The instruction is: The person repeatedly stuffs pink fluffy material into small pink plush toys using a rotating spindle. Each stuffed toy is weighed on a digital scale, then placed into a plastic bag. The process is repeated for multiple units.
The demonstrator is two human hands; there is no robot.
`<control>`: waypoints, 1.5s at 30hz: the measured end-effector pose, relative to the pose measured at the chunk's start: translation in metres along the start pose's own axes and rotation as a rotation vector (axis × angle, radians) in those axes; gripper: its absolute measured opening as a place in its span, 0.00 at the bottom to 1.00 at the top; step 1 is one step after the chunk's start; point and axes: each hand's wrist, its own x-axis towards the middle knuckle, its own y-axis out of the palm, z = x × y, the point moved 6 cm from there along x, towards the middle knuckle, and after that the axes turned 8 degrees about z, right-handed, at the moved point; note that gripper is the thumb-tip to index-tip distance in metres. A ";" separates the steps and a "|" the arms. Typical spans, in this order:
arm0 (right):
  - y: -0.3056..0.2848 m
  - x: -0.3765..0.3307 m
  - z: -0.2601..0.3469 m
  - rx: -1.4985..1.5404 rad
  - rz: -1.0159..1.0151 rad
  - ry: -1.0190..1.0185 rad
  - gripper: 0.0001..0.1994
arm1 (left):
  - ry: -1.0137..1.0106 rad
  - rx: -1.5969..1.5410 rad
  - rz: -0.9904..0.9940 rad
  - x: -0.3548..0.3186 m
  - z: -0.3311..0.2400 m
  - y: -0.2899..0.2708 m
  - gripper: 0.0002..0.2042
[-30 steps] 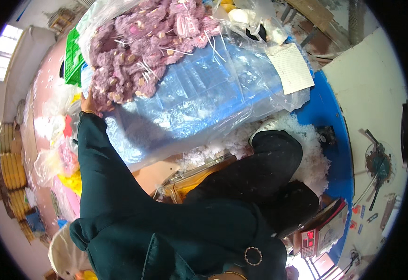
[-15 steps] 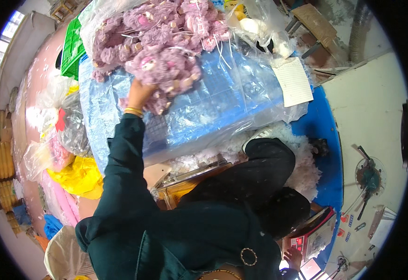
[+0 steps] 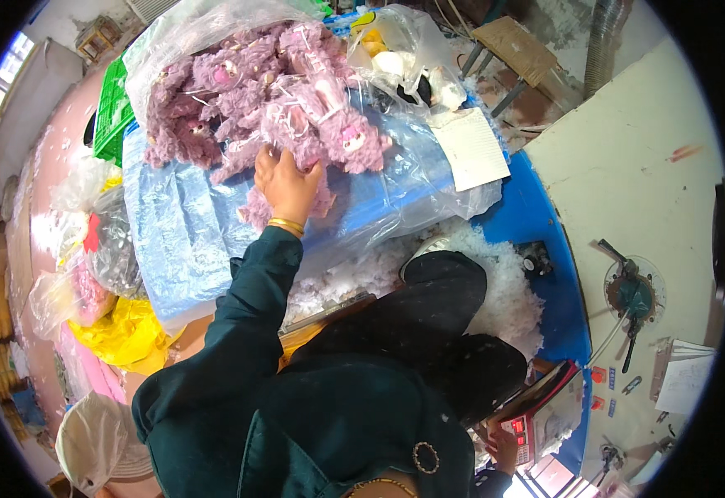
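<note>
My left hand (image 3: 286,184) reaches forward over the blue sheeting, its fingers curled into a fluffy mauve-pink plush toy (image 3: 322,204). That toy lies at the near edge of a pile of similar limp plush toys (image 3: 250,87) with pink snouts and white cords. Part of what the fingers grip is hidden under the palm. At the lower right my right hand (image 3: 503,448) rests beside a scale (image 3: 522,432) with a lit red display; its fingers look stretched out, touching the scale's edge.
Blue plastic sheeting (image 3: 188,241) covers the work surface. A lined paper (image 3: 470,149) and a clear bag (image 3: 408,62) lie right of the pile. White fibre stuffing (image 3: 507,303) surrounds my foot. A pale table (image 3: 611,191) bears a metal fixture (image 3: 630,297). Yellow bags (image 3: 126,332) lie left.
The plush toy that my left hand held has swung to the right on the pile, and the hand has shifted right. My right hand stays at the scale. The whole view has shifted slightly.
</note>
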 end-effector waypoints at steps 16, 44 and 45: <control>0.119 -0.064 0.281 -0.039 0.206 -0.873 0.17 | 0.175 -1.654 1.202 -0.121 -0.220 -0.048 0.11; 0.077 -0.073 0.287 0.298 0.364 -1.021 0.32 | 0.632 -1.465 2.110 -0.250 -0.405 -0.040 0.15; 0.071 -0.071 0.288 0.223 0.306 -1.105 0.31 | 0.669 -1.314 2.139 -0.253 -0.410 -0.039 0.14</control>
